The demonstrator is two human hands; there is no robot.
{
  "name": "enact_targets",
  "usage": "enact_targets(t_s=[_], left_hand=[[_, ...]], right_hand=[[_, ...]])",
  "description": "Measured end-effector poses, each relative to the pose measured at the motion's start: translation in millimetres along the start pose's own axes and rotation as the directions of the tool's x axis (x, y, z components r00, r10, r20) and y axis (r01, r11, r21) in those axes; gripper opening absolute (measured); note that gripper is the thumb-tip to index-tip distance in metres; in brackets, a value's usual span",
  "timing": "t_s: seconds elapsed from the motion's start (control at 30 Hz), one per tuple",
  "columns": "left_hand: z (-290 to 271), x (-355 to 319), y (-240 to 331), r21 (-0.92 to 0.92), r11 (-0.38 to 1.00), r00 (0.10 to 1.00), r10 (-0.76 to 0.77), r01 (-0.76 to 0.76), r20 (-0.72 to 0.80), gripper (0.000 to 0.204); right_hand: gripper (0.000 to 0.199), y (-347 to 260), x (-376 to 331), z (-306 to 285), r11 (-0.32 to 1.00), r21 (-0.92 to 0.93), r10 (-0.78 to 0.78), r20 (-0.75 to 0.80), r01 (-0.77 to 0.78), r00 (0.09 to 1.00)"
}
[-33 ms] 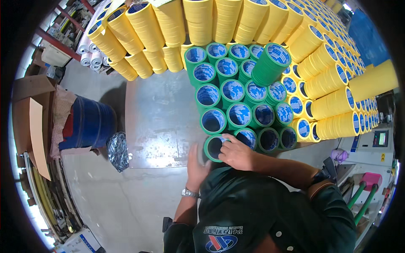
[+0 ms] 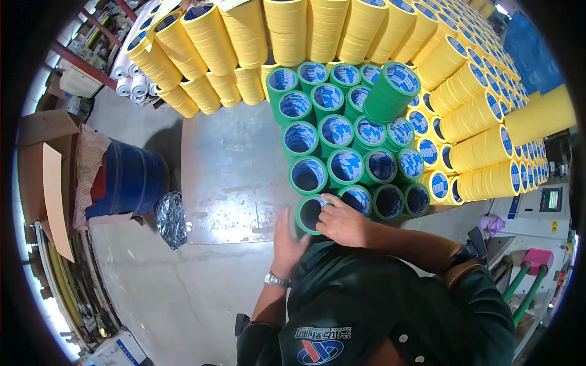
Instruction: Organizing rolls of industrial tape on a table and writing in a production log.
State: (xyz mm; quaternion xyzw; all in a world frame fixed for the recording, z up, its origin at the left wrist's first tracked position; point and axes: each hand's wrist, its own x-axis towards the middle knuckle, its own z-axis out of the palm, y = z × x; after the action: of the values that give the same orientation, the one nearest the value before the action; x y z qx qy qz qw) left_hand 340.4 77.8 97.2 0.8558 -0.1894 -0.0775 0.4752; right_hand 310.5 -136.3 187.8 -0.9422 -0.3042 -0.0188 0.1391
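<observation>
Stacks of green tape rolls with blue-and-white printed cores stand upright in rows on a grey metal table (image 2: 226,165). At the near left corner of the group is a green tape stack (image 2: 303,221); my right hand (image 2: 343,223) has its fingers curled over the right side of that stack's top rim. My left hand (image 2: 288,245) is just left of the same stack, fingers stretched upward and a little blurred, nothing in it. Whether its palm touches the stack I cannot tell. One taller green stack (image 2: 384,100) leans above the others at the far right of the group.
Yellow tape stacks (image 2: 287,30) line the far side, and more yellow stacks (image 2: 467,125) crowd the right. On the floor at left are a blue drum (image 2: 137,174), a cardboard box (image 2: 46,165) and a dark shiny plastic bundle (image 2: 171,221). A machine panel (image 2: 543,204) stands at right.
My left hand has shifted very slightly to the right and toward me. My right hand and the tape stacks look the same.
</observation>
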Motion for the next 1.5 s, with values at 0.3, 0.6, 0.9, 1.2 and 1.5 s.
enact_targets(t_s=[0.3,0.6,0.9,1.2,1.5], left_hand=[[37,8,-16,-0.083,0.994,0.992,-0.057,0.066,0.108,0.094],[58,24,-21,-0.123,0.986,0.942,-0.068,0.114,0.328,0.051],[64,8,-113,0.049,0.999,0.961,-0.024,0.011,0.274,0.036],[55,30,-162,-0.263,0.945,0.941,-0.106,0.196,0.321,0.032],[59,18,-169,0.074,0.996,0.955,0.033,-0.057,0.294,0.029]], right_hand=[[0.008,-5,1,-6,0.996,-0.064,0.061,0.050,-0.057,0.997],[0.012,-1,-3,-21,0.996,-0.025,0.088,0.055,-0.087,0.995],[0.032,-7,-58,-70,0.842,0.334,0.514,-0.261,-0.423,0.817],[0.021,-66,-149,-47,0.487,0.545,0.874,-0.307,-0.683,0.378],[0.014,-137,-271,75,0.049,0.718,0.995,-0.093,-0.695,-0.026]])
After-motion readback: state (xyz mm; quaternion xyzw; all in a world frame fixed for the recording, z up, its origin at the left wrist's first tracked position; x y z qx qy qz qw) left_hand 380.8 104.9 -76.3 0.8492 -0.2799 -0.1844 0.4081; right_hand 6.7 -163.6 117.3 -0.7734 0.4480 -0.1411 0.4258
